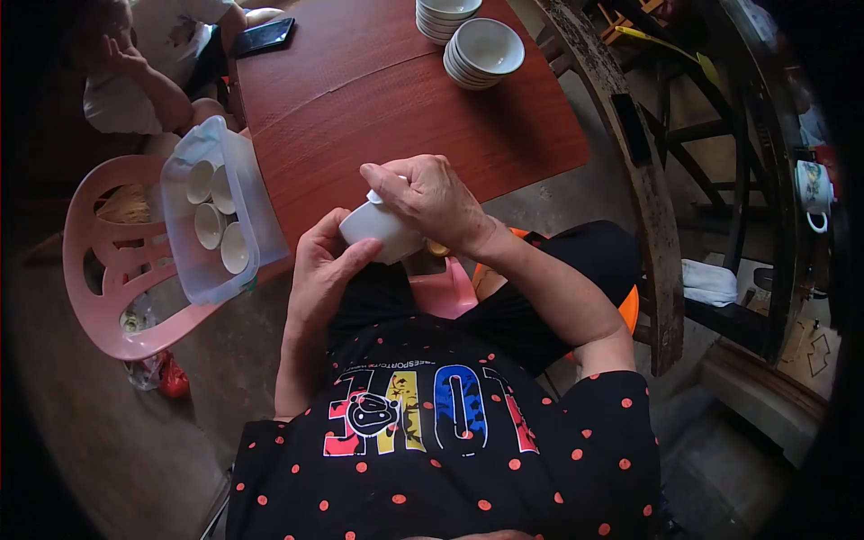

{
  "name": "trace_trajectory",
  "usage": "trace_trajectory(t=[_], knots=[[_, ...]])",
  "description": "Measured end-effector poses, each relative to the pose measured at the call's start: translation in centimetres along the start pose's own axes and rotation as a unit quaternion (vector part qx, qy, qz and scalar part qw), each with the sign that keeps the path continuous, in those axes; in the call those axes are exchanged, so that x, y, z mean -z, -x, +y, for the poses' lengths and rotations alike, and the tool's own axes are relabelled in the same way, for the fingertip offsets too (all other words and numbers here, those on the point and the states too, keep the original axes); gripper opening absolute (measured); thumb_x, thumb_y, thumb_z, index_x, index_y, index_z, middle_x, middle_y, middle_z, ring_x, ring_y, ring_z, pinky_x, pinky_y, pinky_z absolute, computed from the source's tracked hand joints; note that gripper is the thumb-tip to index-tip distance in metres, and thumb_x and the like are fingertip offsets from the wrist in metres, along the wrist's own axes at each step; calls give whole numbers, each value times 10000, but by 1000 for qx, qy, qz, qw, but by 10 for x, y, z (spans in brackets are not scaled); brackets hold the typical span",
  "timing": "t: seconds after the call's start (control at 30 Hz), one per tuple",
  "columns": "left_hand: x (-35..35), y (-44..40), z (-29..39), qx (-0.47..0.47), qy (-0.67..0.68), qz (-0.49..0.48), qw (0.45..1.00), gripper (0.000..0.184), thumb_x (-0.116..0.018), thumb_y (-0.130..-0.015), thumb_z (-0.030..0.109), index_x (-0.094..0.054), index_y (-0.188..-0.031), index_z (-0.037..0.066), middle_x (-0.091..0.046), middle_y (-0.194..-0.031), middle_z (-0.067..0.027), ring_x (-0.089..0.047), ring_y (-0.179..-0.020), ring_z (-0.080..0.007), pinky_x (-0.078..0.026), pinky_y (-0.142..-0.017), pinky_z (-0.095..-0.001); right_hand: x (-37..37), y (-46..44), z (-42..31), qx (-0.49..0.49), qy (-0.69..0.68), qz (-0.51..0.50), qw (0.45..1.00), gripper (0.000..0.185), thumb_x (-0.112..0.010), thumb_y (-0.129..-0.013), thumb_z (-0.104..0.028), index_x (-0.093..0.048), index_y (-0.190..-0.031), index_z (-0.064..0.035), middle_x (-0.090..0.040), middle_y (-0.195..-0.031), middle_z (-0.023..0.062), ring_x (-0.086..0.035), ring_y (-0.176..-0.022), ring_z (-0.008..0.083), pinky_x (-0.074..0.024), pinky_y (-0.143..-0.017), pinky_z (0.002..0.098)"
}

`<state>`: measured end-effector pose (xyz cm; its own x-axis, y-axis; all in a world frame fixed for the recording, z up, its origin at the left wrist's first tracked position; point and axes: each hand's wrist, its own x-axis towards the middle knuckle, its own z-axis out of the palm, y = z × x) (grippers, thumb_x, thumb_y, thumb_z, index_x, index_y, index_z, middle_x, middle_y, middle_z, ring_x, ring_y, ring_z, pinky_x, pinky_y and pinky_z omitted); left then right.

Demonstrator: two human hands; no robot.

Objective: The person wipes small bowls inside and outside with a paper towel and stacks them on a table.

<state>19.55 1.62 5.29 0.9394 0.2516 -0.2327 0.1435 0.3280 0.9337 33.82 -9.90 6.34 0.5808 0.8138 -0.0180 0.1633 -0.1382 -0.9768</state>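
Observation:
A white bowl (382,236) is held over my lap, near the table's front edge. My left hand (320,266) grips the bowl's left side, with the thumb across its near face. Over the top of the bowl, my right hand (434,200) is closed, its fingers curled. A small white piece (374,196) shows under the right fingers; whether it is a cloth or part of the bowl I cannot tell. The bowl is tilted, and the right hand hides much of it.
Stacked bowls (486,54) stand on the reddish-brown table (360,126). A clear plastic bin (236,180) with several small white cups rests on a pink chair (90,270) at left. A phone (264,37) lies by another person (148,81). A wooden bench (661,261) stands at right.

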Motion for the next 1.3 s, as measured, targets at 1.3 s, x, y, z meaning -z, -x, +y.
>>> trace_trajectory(t=[1.3], knots=[[10,10,-24,-107,225,25,968,220,-678,-792,152,-533,-906,32,-603,-979,-80,-573,-938,-148,-449,-846,-292,-16,7,6,-43,-201,-5,979,457,-413,-964,-386,-563,-701,-43,-546,-611,17,-498,-548,75,-423,-521,245]])
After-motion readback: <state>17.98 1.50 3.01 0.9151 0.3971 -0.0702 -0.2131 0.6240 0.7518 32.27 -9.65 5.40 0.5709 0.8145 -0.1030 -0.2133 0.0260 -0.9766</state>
